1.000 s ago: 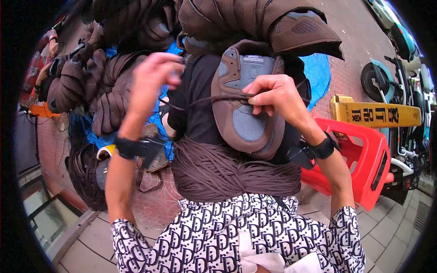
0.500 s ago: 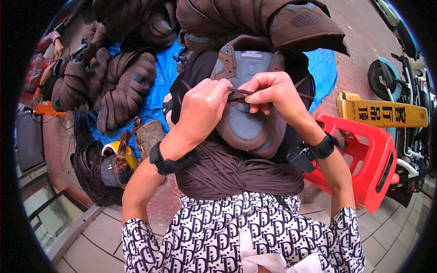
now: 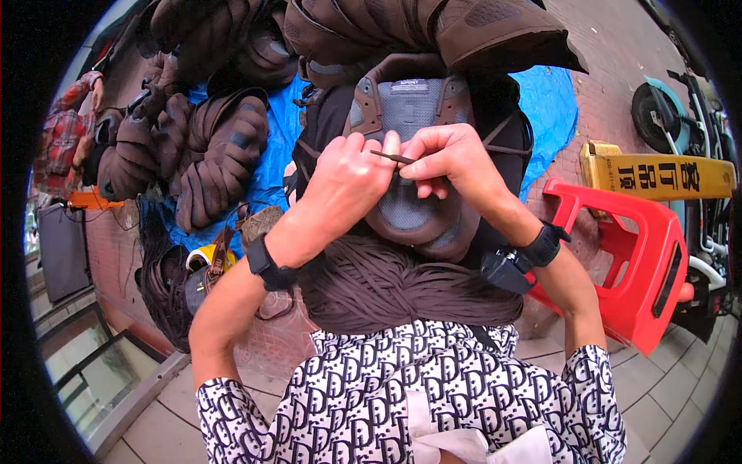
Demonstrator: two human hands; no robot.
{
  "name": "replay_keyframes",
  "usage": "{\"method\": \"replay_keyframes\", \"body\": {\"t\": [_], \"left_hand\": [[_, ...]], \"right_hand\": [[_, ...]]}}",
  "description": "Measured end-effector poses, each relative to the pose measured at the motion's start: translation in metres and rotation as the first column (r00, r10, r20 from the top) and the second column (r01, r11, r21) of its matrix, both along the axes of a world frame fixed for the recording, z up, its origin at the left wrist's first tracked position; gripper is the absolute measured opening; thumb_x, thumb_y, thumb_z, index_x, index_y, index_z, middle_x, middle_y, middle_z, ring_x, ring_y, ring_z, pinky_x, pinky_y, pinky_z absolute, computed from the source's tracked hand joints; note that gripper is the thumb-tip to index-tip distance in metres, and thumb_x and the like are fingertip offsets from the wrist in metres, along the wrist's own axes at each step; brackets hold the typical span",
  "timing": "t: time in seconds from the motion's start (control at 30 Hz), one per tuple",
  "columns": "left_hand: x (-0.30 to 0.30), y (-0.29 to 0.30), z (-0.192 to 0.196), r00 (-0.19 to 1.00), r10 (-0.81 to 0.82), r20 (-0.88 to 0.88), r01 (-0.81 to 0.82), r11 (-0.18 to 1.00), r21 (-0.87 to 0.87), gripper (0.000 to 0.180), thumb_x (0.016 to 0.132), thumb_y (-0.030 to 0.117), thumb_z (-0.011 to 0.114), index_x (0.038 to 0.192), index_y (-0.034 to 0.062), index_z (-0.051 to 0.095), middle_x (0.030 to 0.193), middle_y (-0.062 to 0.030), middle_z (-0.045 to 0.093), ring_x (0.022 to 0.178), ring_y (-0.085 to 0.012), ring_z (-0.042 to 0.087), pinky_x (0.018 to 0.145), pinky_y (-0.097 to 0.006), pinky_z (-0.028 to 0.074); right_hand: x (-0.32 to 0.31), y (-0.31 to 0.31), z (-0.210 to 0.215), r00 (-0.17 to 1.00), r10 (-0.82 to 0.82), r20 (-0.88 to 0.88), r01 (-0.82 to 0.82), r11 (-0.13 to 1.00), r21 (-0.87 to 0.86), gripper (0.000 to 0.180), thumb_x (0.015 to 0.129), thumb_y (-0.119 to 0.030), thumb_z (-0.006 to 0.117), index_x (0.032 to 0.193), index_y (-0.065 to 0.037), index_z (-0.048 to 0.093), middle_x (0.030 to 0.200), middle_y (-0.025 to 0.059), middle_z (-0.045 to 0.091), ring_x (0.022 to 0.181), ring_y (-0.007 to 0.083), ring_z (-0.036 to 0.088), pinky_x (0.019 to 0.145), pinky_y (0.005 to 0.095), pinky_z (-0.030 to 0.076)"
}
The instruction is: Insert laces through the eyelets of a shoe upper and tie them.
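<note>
A brown shoe upper [image 3: 402, 220] with a grey-blue mesh tongue [image 3: 408, 108] rests before me, toe toward my body. Over its middle, my right hand [image 3: 456, 158] pinches a thin brown shoelace [image 3: 392, 157] between thumb and forefinger. The lace's stiff-looking end points up and left, close to my left fingers. My left hand [image 3: 352, 170] is curled closed beside it, back of the hand up, apparently gripping part of the lace; its fingertips are mostly hidden. Lace also runs out to the right of the upper [image 3: 506, 127]. A thick bundle of brown laces [image 3: 410, 286] lies across my lap.
Stacked brown shoe uppers [image 3: 371, 39] stand just beyond, with more [image 3: 220, 155] on a blue tarp [image 3: 282, 135] at left. A red plastic stool [image 3: 610, 263] and a yellow sign box [image 3: 657, 170] are at right. Another person in a plaid sleeve [image 3: 62, 151] works far left.
Both hands stay close together over the upper. The lace end now shows more plainly, tilted up-left from my right fingers. The whole view has shifted slightly.
</note>
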State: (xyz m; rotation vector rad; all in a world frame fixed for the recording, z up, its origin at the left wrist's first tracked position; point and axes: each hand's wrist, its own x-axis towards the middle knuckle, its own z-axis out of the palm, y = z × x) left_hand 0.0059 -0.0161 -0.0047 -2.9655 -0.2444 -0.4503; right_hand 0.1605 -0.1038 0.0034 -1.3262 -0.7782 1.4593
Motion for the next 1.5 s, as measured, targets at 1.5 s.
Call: {"method": "replay_keyframes", "body": {"t": [1.5], "left_hand": [[0.072,0.008,0.011,0.949,-0.010,-0.314,-0.260,0.535,-0.804,0.014,0.073,0.008,0.053,0.082,0.0013,0.061,0.058,-0.0079,0.055,0.052,-0.0137,0.054,0.047,-0.028,0.042]], "right_hand": [[0.039,-0.033,-0.044,0.297,-0.579,0.759,-0.213,0.735,0.644,0.011,0.064,-0.010,0.056,0.058,-0.008,0.047,0.058,0.0059,0.048,0.057,0.0217,0.054,0.050,0.0318,0.045]]}}
